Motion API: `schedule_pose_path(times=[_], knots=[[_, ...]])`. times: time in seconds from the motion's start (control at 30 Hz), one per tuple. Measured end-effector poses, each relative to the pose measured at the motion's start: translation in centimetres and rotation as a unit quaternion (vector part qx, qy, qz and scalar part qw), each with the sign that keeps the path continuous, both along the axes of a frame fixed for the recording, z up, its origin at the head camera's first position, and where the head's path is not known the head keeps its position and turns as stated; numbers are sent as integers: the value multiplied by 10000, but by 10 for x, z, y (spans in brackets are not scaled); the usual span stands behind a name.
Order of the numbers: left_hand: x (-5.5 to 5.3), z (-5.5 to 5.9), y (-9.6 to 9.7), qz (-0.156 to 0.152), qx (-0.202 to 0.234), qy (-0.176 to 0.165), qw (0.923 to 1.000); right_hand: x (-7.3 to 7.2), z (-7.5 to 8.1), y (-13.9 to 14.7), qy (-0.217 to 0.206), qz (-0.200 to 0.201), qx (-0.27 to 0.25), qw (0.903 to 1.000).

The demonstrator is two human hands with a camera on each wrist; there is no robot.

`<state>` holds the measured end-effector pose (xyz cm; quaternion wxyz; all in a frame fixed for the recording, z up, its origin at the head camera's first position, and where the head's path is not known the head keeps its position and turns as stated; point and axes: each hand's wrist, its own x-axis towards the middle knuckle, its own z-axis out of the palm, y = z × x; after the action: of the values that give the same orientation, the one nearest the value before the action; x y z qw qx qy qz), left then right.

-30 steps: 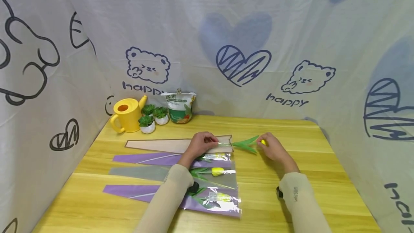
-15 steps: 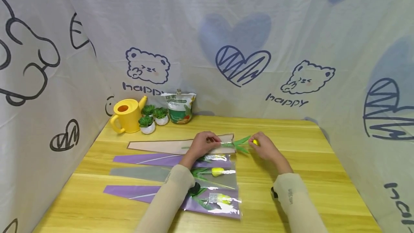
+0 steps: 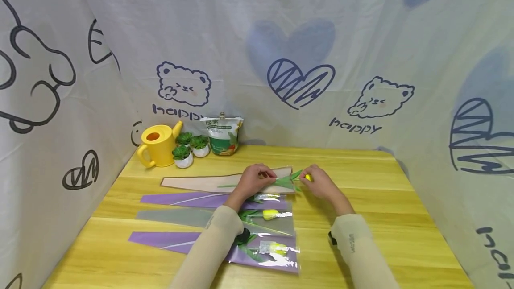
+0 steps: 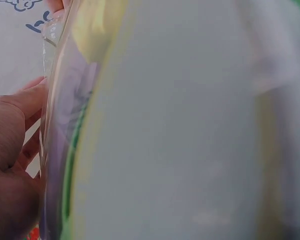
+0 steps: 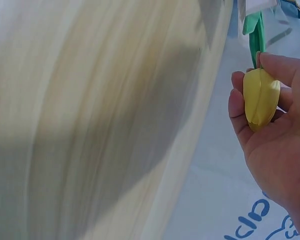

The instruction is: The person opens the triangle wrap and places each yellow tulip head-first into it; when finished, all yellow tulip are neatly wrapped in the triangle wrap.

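A pale flower sleeve (image 3: 188,183) with a brown border and a clear front lies on the table. My left hand (image 3: 254,179) pinches it near its wide right end; in the left wrist view that hand (image 4: 12,155) is partly hidden by blurred clear film. An artificial tulip lies partly inside, its green leaves (image 3: 284,182) at the sleeve's mouth. Just outside the mouth, my right hand (image 3: 320,185) pinches the tulip's stem below the yellow bloom (image 5: 260,97), which sits within the curled fingers. Nearer me lie a purple sleeve (image 3: 180,199), a grey one (image 3: 170,216) and another purple one (image 3: 160,238), each with a yellow tulip.
At the back left stand a yellow watering can (image 3: 162,148), several small potted succulents (image 3: 183,157) and a green-and-white bag (image 3: 223,139) with a clip on top. A printed curtain (image 3: 257,79) rises behind and beside the wooden table (image 3: 361,235).
My right hand has moved left, sliding the tulip deeper into the pale sleeve; its leaves have gone mostly inside. The sleeve has shifted slightly right, while my left hand has stayed nearly in place.
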<state>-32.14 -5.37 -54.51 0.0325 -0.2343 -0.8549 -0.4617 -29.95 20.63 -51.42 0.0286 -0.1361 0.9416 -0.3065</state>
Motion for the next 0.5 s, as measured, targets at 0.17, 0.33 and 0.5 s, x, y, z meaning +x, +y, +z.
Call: schedule_pose_path(times=[0.17,0.33,0.5], knots=[[1,-1,1,-41,-26,51,10000,0,-3,-6,-58,-27,-24,10000],[2,-3,4,-122,-37,21,9999,2,-6,-11,-102,-96,-47,9999],[1,-1,5,-114,27,15,9999,-1,-6,-17,29,-48,-187,9998]])
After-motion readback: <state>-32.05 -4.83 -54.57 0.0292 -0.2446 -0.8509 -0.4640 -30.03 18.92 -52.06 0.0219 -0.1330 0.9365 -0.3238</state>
